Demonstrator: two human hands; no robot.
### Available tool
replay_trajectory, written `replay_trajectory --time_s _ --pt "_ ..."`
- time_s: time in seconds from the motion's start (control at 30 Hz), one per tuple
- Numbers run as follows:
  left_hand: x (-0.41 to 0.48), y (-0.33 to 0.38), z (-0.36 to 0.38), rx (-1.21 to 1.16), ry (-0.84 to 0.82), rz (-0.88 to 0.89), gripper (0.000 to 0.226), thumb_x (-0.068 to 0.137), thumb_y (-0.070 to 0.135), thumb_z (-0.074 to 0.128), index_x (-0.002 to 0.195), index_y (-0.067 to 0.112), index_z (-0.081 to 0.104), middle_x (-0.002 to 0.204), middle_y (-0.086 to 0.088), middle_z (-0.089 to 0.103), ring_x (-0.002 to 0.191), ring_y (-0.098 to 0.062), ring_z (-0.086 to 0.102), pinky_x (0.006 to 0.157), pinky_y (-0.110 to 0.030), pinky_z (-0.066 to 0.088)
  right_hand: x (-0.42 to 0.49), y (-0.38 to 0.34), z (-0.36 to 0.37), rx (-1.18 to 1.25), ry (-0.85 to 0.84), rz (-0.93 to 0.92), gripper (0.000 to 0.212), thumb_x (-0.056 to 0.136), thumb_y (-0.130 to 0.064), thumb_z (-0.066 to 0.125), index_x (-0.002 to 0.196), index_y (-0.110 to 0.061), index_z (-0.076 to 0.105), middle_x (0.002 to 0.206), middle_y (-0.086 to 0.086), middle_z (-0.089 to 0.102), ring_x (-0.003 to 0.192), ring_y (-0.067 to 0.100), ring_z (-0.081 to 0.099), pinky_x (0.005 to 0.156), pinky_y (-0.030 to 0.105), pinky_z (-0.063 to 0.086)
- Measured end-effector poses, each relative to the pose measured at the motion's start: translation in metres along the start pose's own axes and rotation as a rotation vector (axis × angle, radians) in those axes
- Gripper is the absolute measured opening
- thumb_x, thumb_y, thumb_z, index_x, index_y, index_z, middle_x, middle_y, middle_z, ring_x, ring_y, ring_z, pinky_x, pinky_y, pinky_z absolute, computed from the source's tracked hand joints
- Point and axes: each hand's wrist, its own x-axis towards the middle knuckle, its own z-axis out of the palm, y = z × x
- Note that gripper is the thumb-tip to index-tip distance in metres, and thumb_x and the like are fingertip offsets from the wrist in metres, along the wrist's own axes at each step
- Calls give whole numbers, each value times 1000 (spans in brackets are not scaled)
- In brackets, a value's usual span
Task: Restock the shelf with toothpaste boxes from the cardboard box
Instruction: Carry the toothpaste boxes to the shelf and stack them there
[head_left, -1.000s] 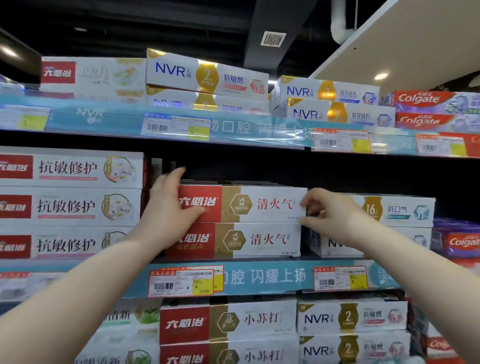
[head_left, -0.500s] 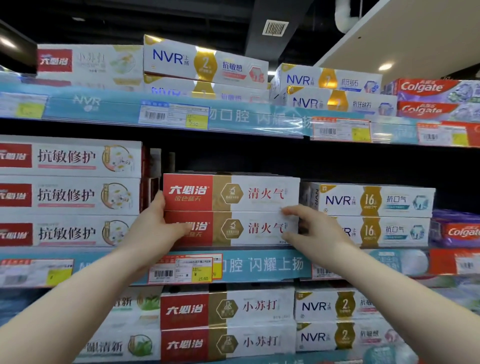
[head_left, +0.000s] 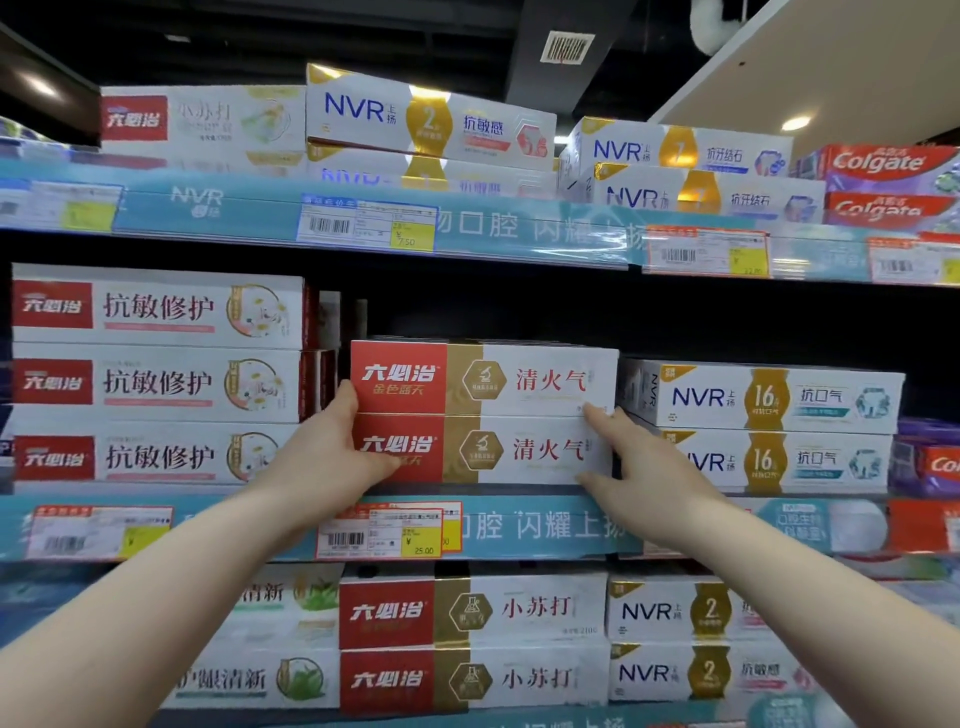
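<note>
Two red, gold and white toothpaste boxes are stacked on the middle shelf (head_left: 545, 525), the upper box (head_left: 540, 379) lying flat on the lower box (head_left: 535, 449). My left hand (head_left: 332, 457) grips the stack's left end, its fingers up along the end face and its thumb across the lower box's red front. My right hand (head_left: 644, 467) touches the right end with straight fingers; the index tip is at the seam between the boxes and the thumb at the lower box's bottom corner. The cardboard box is out of view.
White anti-sensitivity boxes (head_left: 156, 384) are stacked three high to the left, with a narrow gap beside my left hand. NVR boxes (head_left: 763, 400) sit close on the right, Colgate boxes (head_left: 930, 462) beyond them. Dark free space lies above the stack. The shelves above and below hold more boxes.
Both hands have dropped from the upper box's ends to the lower box's ends. The upper box now lies square on the lower one. In the last half second the hands barely moved.
</note>
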Motion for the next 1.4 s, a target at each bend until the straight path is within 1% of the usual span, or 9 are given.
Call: replay_trajectory --time_s 0.13,0.47,0.63,0.83,0.93,1.0,1.1,1.27,1.4 --pt "9 -3 -3 9 -29 -14 68 81 14 64 137 31 28 117 4 63 103 -17 63 93 -44 52 6 -1 1 -33 -17 -13 66 92 -21 46 147 -26 9 154 -7 17 138 18 27 109 33 29" --pt "23 1 3 49 -25 -63 91 78 12 69 146 31 11 125 -2 57 109 -20 59 98 -43 49 17 -1 1 -6 -52 13 64 94 -15 43 147 -25 9 155 -5 14 141 17 20 112 30 22" --pt "17 8 6 47 46 -39 77 73 18 75 136 23 31 120 -1 61 104 -19 61 95 -41 50 20 4 2 10 -45 19 66 92 -20 48 147 -27 12 157 1 9 142 21 19 114 34 19" --pt "1 20 9 34 133 -26 63 76 15 72 128 17 36 115 -1 59 100 -19 60 82 -30 47 14 5 0 -11 -12 -19 67 91 -26 51 146 -25 15 158 2 2 144 22 13 115 36 17" --pt "-15 29 12 50 150 31 64 79 15 69 133 21 34 114 9 53 107 -13 56 85 -27 43 5 0 -4 5 15 -54 66 91 -28 52 146 -30 16 157 -6 0 144 19 11 115 36 16" --pt "-28 34 13 104 209 39 69 82 15 67 140 22 31 119 11 49 110 -11 49 90 -26 38 -2 -7 -6 23 35 -127 63 90 -29 52 144 -31 21 157 -8 4 143 16 12 114 33 16" --pt "-49 32 9 194 328 20 56 82 20 66 134 20 43 137 -3 48 124 -20 46 98 -31 38 -13 -24 -3 93 41 -267 57 88 -25 56 140 -28 32 155 -5 18 141 15 20 113 30 19" --pt "-102 7 -14 391 398 -106 43 82 25 63 123 17 53 126 -4 51 100 -15 49 86 -27 39 -32 -58 24 269 -53 -457 52 86 -22 58 135 -25 40 139 -6 45 128 11 39 105 28 33" --pt "-157 -23 -48 524 387 -287 42 81 29 64 120 13 57 119 -4 56 111 -20 54 88 -26 39 -51 -93 60 304 -171 -578 55 85 -25 61 136 -25 40 138 -5 46 128 13 40 103 28 32"
